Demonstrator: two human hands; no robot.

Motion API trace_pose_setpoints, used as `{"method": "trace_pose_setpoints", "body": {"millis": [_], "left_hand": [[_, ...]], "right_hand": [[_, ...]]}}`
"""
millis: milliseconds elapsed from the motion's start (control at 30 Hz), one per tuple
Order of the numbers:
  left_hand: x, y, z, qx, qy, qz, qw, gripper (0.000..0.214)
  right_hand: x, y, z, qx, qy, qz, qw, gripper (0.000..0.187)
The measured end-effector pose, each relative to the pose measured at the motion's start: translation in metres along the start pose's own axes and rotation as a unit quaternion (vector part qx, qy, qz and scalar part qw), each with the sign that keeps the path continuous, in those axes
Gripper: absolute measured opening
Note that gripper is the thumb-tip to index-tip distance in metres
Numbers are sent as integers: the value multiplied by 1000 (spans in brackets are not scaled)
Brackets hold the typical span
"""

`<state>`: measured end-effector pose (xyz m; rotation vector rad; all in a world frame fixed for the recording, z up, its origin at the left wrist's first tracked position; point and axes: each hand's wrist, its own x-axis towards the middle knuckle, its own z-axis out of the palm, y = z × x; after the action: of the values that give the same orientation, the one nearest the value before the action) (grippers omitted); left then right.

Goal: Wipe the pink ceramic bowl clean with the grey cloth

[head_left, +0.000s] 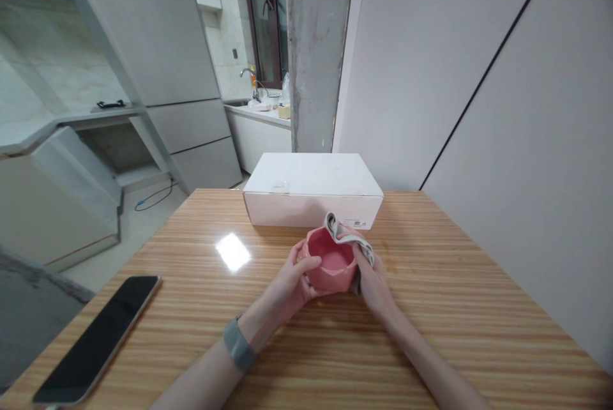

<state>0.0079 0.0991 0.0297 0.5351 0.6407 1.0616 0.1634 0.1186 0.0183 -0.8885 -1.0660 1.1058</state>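
Observation:
A pink angular bowl (330, 279) is tilted toward me above the table, its hollow inside showing. My left hand (297, 279) grips it from the left, thumb over the near rim and fingers beneath. A grey-white cloth (342, 234) is bunched over the bowl's right rim. My right hand (372, 279) is closed on this cloth and presses it against the bowl's right side; part of the cloth hangs below the fingers. Some fingertips of the right hand are hidden behind the cloth.
Behind the bowl, a white box (311, 175) stands at the far edge of the wood-grain table (431, 308). A black phone (98, 340) lies at the left edge. Beyond are a fridge (148, 33), a concrete pillar (316, 46) and a white wall (407, 46).

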Motion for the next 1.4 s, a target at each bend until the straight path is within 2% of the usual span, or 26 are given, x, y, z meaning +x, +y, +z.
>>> {"method": "trace_pose_setpoints", "body": {"millis": [100,200,300,433,567,733,867,933,1100,1267,1400], "left_hand": [[-3,4,2,22,-37,-21,999,53],[-1,9,1,33,-19,-69,997,39],[2,12,-1,37,-21,-104,994,43],[2,11,-5,47,-69,-112,990,47],[2,8,-7,37,-78,-68,994,45],[2,7,0,-1,-23,32,999,46],[0,6,5,-18,-10,99,995,55],[-2,7,6,-8,-5,111,994,58],[-2,11,0,78,13,45,996,61],[6,14,-13,75,26,-72,994,51],[8,14,-18,75,-8,-76,994,44]], "right_hand": [[1,-1,-1,-5,15,20,1000,40],[1,-8,1,2,31,44,999,40],[1,-15,3,-2,38,64,997,42],[2,-18,0,3,22,90,996,46],[4,-15,-3,-2,30,72,997,43],[2,-7,1,5,23,24,999,37],[-4,-3,7,12,9,-25,1000,31],[-6,-3,8,9,15,-32,999,31],[-5,-9,8,20,30,25,999,33],[-5,-15,7,40,-4,63,997,36],[-6,-21,6,35,-25,73,996,36]]}}
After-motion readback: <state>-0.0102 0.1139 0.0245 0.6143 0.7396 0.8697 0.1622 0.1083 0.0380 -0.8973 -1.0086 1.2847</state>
